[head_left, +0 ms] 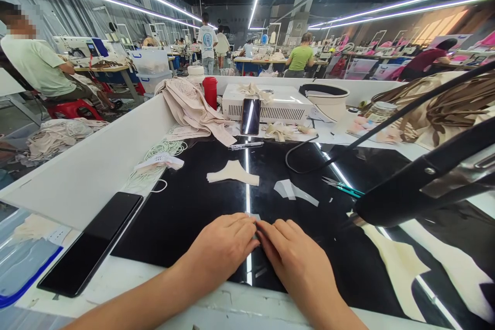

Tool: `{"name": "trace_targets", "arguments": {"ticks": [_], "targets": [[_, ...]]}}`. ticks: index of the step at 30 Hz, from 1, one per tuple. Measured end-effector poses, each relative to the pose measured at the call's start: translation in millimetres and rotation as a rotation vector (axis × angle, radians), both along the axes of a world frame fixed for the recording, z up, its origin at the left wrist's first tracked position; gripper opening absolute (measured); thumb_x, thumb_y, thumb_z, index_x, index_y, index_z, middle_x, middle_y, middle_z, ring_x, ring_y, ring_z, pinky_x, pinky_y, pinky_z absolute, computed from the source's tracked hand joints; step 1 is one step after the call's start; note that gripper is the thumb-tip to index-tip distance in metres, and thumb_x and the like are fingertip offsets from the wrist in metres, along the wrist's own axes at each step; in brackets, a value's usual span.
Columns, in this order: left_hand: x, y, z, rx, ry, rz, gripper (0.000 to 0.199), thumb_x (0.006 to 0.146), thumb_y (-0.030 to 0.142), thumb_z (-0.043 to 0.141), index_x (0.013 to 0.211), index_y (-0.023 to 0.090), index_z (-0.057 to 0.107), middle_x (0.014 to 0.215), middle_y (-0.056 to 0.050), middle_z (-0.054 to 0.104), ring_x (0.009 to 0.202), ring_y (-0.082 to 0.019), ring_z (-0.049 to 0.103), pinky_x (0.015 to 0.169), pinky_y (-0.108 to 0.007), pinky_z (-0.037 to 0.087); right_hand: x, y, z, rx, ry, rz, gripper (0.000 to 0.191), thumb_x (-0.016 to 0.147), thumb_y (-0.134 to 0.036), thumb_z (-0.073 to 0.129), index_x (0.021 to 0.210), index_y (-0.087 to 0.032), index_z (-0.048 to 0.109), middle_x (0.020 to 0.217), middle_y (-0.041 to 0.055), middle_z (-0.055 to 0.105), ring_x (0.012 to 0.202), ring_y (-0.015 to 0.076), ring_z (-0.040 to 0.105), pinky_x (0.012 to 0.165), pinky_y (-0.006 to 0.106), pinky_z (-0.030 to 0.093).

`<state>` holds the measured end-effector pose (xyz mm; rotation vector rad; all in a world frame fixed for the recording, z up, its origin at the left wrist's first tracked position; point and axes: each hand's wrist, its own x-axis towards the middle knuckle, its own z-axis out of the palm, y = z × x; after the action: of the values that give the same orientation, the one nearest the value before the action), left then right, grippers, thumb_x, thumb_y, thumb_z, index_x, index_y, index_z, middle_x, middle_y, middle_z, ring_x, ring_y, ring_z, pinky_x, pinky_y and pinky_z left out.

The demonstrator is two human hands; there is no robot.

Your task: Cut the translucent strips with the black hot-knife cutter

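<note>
Close together over the black glossy work surface (pixel 185 227), my left hand (pixel 222 247) and my right hand (pixel 297 255) meet at the fingertips. Both pinch a small pale translucent piece (pixel 254 216), mostly hidden by the fingers. Beyond them lies a cream curved fabric piece (pixel 233 172). To its right is a pair of thin translucent white pieces (pixel 296 192). Teal-handled thread snips (pixel 343 186) rest farther right, beside a black machine arm (pixel 425 175).
A large black phone (pixel 93 242) lies at the left edge. Cream cut pieces (pixel 398 263) lie at right. Behind the surface stand a white vented box (pixel 266 105), an upright phone (pixel 250 116), a red cup (pixel 210 93) and draped beige fabric (pixel 193 108). Several people sit or stand beyond.
</note>
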<state>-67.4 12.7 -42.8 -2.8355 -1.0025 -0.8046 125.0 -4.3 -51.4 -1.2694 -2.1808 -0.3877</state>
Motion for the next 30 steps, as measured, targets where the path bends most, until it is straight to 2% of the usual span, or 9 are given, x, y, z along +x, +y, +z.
{"name": "trace_targets", "arguments": {"ticks": [10,24,30], "targets": [[1.3,-1.8,3.0,0.069,0.015,-0.020,0.025,0.109,0.022,0.040,0.120,0.012,0.059,0.111,-0.008,0.075,0.112,-0.020,0.071,0.100,-0.035,0.059,-0.8,1.0,-1.9,0.030,-0.021,0.003,0.040,0.108,-0.021,0.035,0.101,-0.016,0.073,0.067,0.0019,0.062,0.062,0.0167,0.052,0.060,0.031,0.035],[1.0,-1.8,-0.3,0.019,0.003,-0.014,0.026,0.109,0.025,0.040,0.119,0.012,0.060,0.113,-0.009,0.074,0.111,-0.022,0.071,0.097,-0.037,0.060,-0.8,0.3,-1.6,0.044,-0.014,0.011,0.040,0.108,-0.022,0.035,0.100,-0.017,0.074,0.066,0.0016,0.062,0.060,0.0160,0.053,0.059,0.030,0.036],[2.0,-1.8,0.0,-0.003,-0.057,-0.006,0.031,0.109,0.034,0.040,0.117,0.013,0.061,0.112,-0.008,0.075,0.108,-0.023,0.071,0.094,-0.038,0.061,-1.7,3.9,-3.7,0.054,0.005,0.036,0.042,0.109,-0.026,0.033,0.099,-0.019,0.074,0.066,0.0014,0.063,0.059,0.0161,0.055,0.058,0.031,0.037]]}}
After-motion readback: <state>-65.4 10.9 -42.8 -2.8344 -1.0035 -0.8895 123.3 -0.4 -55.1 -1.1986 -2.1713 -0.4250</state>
